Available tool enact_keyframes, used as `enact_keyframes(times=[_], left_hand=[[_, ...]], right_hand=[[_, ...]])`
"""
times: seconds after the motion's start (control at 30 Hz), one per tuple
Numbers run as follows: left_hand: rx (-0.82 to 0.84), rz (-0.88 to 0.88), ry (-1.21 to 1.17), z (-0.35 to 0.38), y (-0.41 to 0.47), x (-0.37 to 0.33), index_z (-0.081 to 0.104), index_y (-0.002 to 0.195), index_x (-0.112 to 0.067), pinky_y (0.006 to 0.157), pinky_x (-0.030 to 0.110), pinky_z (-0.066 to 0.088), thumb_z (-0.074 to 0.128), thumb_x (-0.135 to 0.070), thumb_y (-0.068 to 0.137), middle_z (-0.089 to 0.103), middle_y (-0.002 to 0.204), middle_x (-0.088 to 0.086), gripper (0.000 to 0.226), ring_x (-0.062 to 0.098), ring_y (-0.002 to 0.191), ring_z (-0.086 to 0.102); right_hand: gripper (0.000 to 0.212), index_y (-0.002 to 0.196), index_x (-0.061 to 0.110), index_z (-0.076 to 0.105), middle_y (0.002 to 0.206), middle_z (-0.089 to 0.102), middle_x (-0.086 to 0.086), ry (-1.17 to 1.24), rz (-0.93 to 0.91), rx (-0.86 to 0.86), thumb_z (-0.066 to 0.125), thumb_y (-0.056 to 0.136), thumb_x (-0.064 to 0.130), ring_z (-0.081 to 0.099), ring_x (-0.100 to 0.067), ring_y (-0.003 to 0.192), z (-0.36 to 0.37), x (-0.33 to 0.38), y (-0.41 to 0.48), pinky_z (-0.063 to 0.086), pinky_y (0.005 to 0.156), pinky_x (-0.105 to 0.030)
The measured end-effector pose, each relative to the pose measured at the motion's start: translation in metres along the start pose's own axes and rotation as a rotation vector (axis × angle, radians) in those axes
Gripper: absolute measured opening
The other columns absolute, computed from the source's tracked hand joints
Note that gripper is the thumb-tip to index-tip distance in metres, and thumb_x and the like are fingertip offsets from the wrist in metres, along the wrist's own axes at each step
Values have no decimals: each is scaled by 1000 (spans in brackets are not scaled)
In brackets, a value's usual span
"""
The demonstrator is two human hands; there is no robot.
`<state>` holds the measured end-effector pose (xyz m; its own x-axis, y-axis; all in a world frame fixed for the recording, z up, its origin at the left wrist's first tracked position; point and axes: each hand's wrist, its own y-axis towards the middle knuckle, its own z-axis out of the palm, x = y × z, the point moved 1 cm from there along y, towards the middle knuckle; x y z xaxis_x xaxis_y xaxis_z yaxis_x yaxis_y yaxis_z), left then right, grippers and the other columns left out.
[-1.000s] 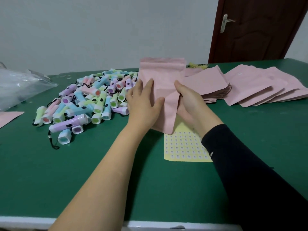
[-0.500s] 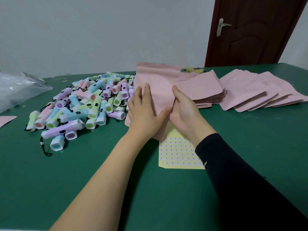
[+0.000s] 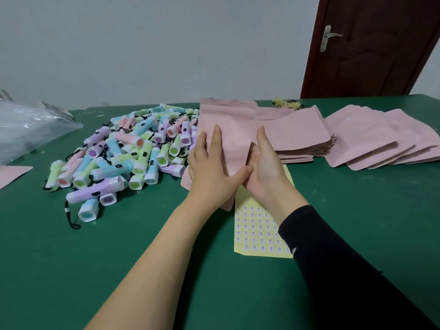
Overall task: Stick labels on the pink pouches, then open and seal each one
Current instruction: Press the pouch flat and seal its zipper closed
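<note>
A pink pouch (image 3: 228,132) stands tilted above the green table (image 3: 119,258), held between both hands. My left hand (image 3: 210,172) lies flat on its front, thumb meeting the other hand. My right hand (image 3: 264,167) grips its right edge and lower corner. Under the hands lies a yellow label sheet (image 3: 257,232) with rows of small round stickers, its top hidden. A stack of pink pouches (image 3: 295,134) sits just right of the held one. Further right is a fanned row of pouches (image 3: 371,139); the front one carries a small white label.
A heap of pastel mini flashlights (image 3: 128,153) with black cords fills the left middle. A clear plastic bag (image 3: 28,129) lies at the far left, and a pink pouch corner (image 3: 12,173) below it. Small yellow bits (image 3: 288,104) lie behind the stack. A brown door (image 3: 371,44) stands behind.
The hands have drawn closer on the pouch, thumbs now meeting at its lower part. The pouch has shifted slightly left and lower over the label sheet.
</note>
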<state>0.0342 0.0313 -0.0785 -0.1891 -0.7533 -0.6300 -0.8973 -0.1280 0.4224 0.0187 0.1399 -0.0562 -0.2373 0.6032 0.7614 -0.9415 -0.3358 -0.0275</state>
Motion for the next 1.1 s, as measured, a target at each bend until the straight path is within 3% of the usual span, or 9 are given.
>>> enact_keyframes(times=[0.23,0.4,0.5,0.57,0.6,0.7,0.8,0.93,1.1], left_hand=[[17,47,-3,4,5,-7,1,156,-36,116,45,8,53,-65,70,1,164,8,105,26,149,1],[-27,94,-73,2,3,-12,10,157,-26,121,47,11,59,-46,82,14,163,11,93,25,150,7],[-110,69,-422,-12,4,-20,33,149,-20,107,38,40,55,-24,84,51,138,-5,69,10,129,45],[-188,-52,-682,-24,4,-21,48,129,-20,88,24,47,55,-22,87,62,105,-16,43,0,98,58],[-205,-145,-787,-30,7,-20,52,122,-18,86,24,48,55,-23,89,63,101,-16,33,1,95,60],[-15,-250,-1137,-43,10,-11,66,111,-7,86,34,51,50,-27,90,68,105,7,33,20,98,66],[103,-271,-1329,-49,5,-1,76,84,-16,68,28,56,51,-26,91,72,84,2,28,19,78,71],[235,-350,-1274,-59,5,12,70,101,-12,69,32,58,58,-24,79,72,90,6,27,23,81,71],[158,-482,-1003,-63,8,29,67,110,-13,61,30,59,63,-15,90,76,92,4,21,19,75,73]], right_hand=[[60,110,17,67,111,73,-5,37,-21,0,27,99,60,70,-21,103,-8,4,5,57,81,-33],[61,110,16,69,114,72,-7,25,-36,0,28,99,59,68,-23,107,-7,5,5,53,94,-37],[52,115,19,66,118,71,-3,-73,-60,20,32,101,54,68,-16,107,-3,9,2,53,92,-32],[37,119,20,64,122,68,1,-188,-92,22,42,101,44,67,-13,108,-2,10,-1,52,94,-34],[32,123,19,62,122,68,1,-249,-115,-1,49,100,37,66,-13,110,-2,11,-3,51,97,-35],[43,136,15,53,134,60,2,-518,-210,-119,62,95,23,58,-11,120,-5,14,-11,47,104,-35],[40,124,17,53,137,56,0,-698,-149,-139,70,88,26,61,-12,111,-13,18,-17,48,101,-34],[26,112,11,68,107,74,-5,-808,-8,-54,71,87,17,70,-25,101,-23,22,-19,54,94,-44],[21,106,10,71,101,75,-7,-994,92,44,72,85,9,72,-21,88,-26,18,-20,59,71,-27]])
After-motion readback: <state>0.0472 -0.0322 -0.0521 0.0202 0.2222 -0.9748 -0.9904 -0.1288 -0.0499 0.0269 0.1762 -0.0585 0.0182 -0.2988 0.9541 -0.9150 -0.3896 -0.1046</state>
